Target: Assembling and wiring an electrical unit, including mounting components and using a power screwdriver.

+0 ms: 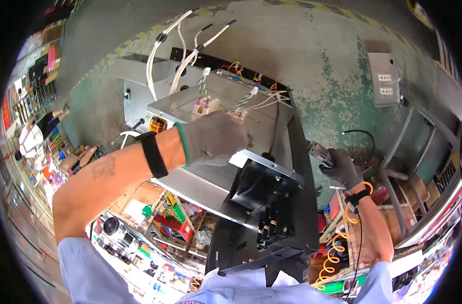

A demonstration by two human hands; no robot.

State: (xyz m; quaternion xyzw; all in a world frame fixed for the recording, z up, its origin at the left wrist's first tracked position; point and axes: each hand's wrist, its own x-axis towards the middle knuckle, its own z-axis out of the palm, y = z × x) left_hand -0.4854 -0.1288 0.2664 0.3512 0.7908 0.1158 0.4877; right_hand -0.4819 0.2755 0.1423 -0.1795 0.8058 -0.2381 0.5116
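My left hand [213, 138], in a grey glove with a green cuff and a black wrist strap, rests on top of a silver metal chassis [200, 180] near its white wire bundles [251, 99]. A black frame with a fan housing [264, 195] is fixed to the chassis front. My right hand [342, 167], in a dark glove with an orange coiled cord at the wrist, grips a small cylindrical power tool [320, 152] just right of the black frame's edge.
A grey metal switch box [383, 78] lies on the green worn floor at the upper right. Shelves with coloured boxes [172, 228] sit below the chassis. A metal rack [408, 167] stands at the right. Another person [36, 134] is far left.
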